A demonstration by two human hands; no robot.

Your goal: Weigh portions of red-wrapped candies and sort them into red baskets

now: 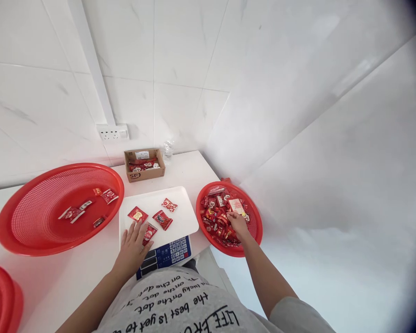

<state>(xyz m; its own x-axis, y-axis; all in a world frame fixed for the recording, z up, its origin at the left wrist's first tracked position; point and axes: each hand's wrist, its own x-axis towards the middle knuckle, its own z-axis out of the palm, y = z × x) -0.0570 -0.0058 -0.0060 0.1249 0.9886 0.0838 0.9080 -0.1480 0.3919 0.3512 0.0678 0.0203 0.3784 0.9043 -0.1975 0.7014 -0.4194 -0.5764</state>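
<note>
A white scale tray (180, 221) sits in front of me with several red candy packets (162, 219) on it. My left hand (133, 245) lies flat with fingers spread on the tray's near left corner, touching one red packet (149, 232). My right hand (237, 223) reaches into a small red basket (253, 235) heaped with red candy packets (217, 215); its fingers curl among them, and what they hold is hidden. The scale's blue keypad (165, 255) shows below the tray.
A large red mesh basket (31, 217) with a few packets stands at the left. Another red basket's rim (2, 300) shows at the bottom left. A cardboard box (144, 173) of packets and a clear bottle (168, 151) stand by the tiled wall.
</note>
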